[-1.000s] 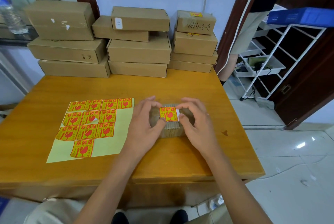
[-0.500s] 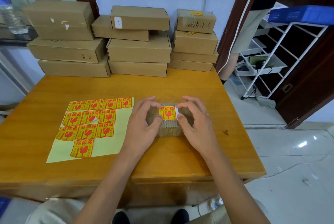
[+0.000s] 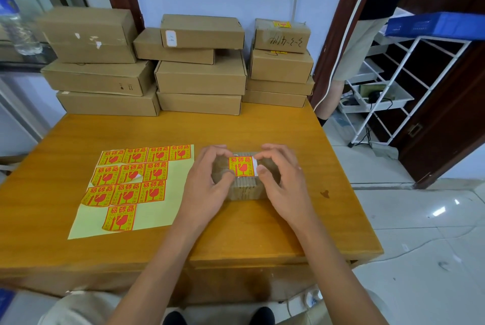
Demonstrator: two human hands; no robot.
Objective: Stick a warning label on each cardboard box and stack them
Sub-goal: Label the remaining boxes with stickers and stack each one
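A small cardboard box (image 3: 245, 190) sits on the wooden table (image 3: 183, 130) in front of me, with a yellow-and-red warning label (image 3: 242, 166) on its top. My left hand (image 3: 207, 188) grips the box's left end, thumb beside the label. My right hand (image 3: 282, 183) grips the right end, thumb at the label's right edge. To the left lies a pale yellow sticker sheet (image 3: 154, 215) carrying several more warning labels (image 3: 126, 180). Stacks of cardboard boxes (image 3: 200, 72) stand along the table's back edge.
A labelled box (image 3: 282, 34) tops the right-hand stack. A water bottle (image 3: 15, 25) stands at far left. A white wire rack (image 3: 409, 88) and a person's legs (image 3: 333, 83) are in the doorway at right. The table's right edge (image 3: 351, 193) drops to tiled floor.
Both hands stay on the small box; the fingers have curled a little tighter round its ends. The box and label sit where they were.
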